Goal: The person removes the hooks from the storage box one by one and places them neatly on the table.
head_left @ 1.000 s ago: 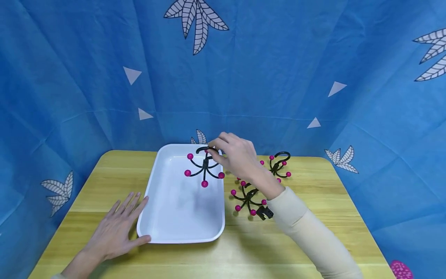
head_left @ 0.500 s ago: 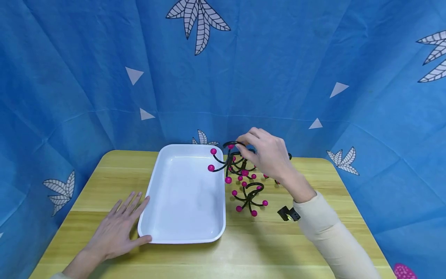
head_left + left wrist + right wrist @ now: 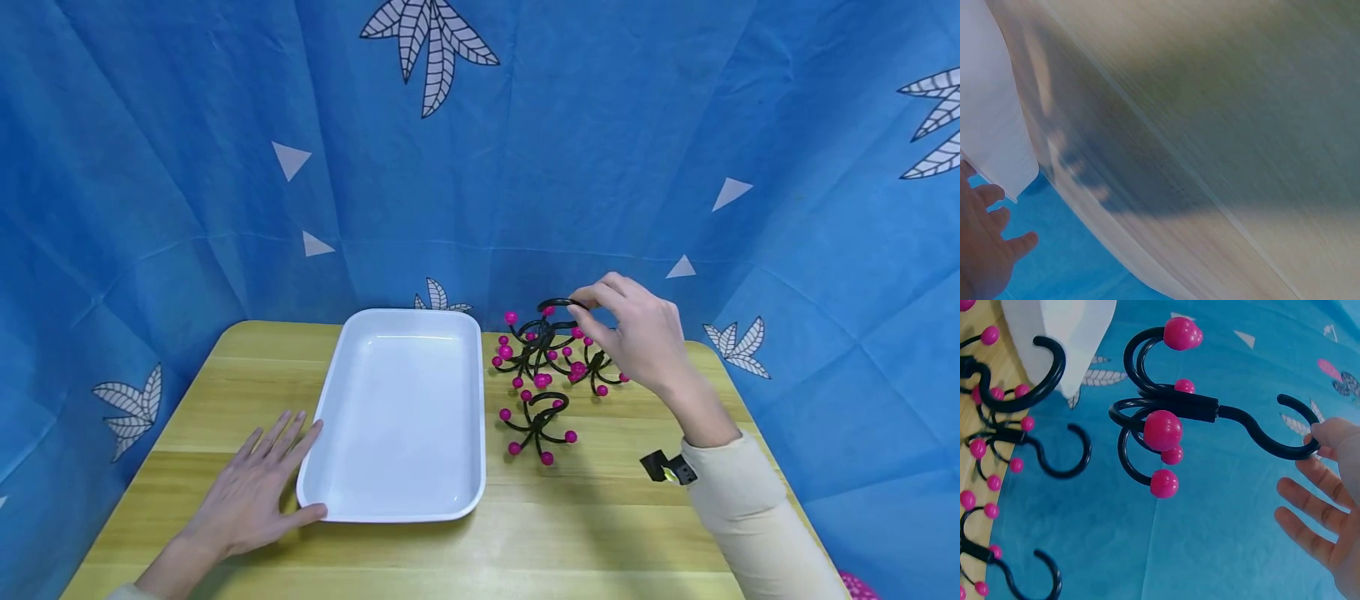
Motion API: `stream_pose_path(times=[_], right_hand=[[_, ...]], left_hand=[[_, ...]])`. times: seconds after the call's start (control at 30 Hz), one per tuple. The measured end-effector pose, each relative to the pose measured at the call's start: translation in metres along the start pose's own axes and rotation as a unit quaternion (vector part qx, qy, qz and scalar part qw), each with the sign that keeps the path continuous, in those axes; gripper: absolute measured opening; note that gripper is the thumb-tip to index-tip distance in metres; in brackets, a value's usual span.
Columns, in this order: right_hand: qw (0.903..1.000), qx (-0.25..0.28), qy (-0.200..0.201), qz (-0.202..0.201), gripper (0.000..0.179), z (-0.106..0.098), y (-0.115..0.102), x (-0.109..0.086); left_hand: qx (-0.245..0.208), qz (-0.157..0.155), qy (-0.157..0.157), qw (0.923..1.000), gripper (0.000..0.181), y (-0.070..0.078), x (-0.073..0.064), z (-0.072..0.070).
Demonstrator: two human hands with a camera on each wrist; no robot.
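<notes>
Between thumb and index finger, my right hand (image 3: 633, 329) pinches the curved hook end of a black claw hanger (image 3: 1188, 406) with pink balls on its arm tips. The hanger hangs in the air at the back of the table, above similar hangers. One of these hangers (image 3: 537, 425) lies in front, another (image 3: 597, 364) further right, and a third is partly hidden behind the held one. My left hand (image 3: 251, 492) has its fingers spread and touches the left side of a white tray (image 3: 393, 425). The left wrist view shows only part of that hand (image 3: 988, 244).
A pale wooden table (image 3: 570, 525) with rounded back corners bears the tray and hangers. Blue cloth (image 3: 585, 150) with leaf and triangle prints rises behind and at both sides. A small black device (image 3: 667, 468) sits at the right sleeve cuff.
My right hand has moved right with the pinched hanger, from above the tray to above the other hangers. The left hand has stayed beside the tray.
</notes>
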State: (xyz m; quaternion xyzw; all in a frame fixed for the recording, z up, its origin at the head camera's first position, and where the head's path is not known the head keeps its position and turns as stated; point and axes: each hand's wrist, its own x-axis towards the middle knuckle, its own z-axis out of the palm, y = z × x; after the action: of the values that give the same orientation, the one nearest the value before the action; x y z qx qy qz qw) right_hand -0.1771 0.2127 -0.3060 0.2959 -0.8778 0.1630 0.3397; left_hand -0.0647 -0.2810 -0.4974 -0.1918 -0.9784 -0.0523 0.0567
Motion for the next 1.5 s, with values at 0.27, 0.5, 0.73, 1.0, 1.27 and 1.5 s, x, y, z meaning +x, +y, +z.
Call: stream_pose_path(times=[0.27, 0.5, 0.73, 1.0, 1.27, 1.5], right_hand=[[0.9999, -0.006, 0.004, 0.015, 0.015, -0.019, 0.019, -0.02], [0.9995, -0.01, 0.002, 0.031, 0.017, -0.029, 0.034, -0.038], [0.9982, -0.025, -0.011, 0.054, 0.016, -0.03, 0.044, -0.057], [0.9968, -0.04, -0.026, 0.064, 0.017, -0.03, 0.055, -0.08], [0.9953, -0.051, -0.054, 0.062, 0.018, -0.028, 0.065, -0.099], [0.995, -0.033, -0.076, 0.055, 0.019, -0.022, 0.071, -0.116]], left_hand=[[0.001, 0.002, -0.001, 1.0, 0.111, 0.0, 0.0, 0.0], [0.002, 0.001, 0.001, 1.0, 0.111, 0.0, 0.0, 0.0], [0.002, -0.002, 0.001, 1.0, 0.111, 0.0, 0.0, 0.002], [0.003, -0.001, 0.003, 1.0, 0.111, -0.001, 0.0, 0.002], [0.005, -0.003, 0.002, 1.0, 0.111, 0.0, 0.001, 0.001], [0.008, 0.0, 0.005, 1.0, 0.111, -0.001, 0.0, 0.001]])
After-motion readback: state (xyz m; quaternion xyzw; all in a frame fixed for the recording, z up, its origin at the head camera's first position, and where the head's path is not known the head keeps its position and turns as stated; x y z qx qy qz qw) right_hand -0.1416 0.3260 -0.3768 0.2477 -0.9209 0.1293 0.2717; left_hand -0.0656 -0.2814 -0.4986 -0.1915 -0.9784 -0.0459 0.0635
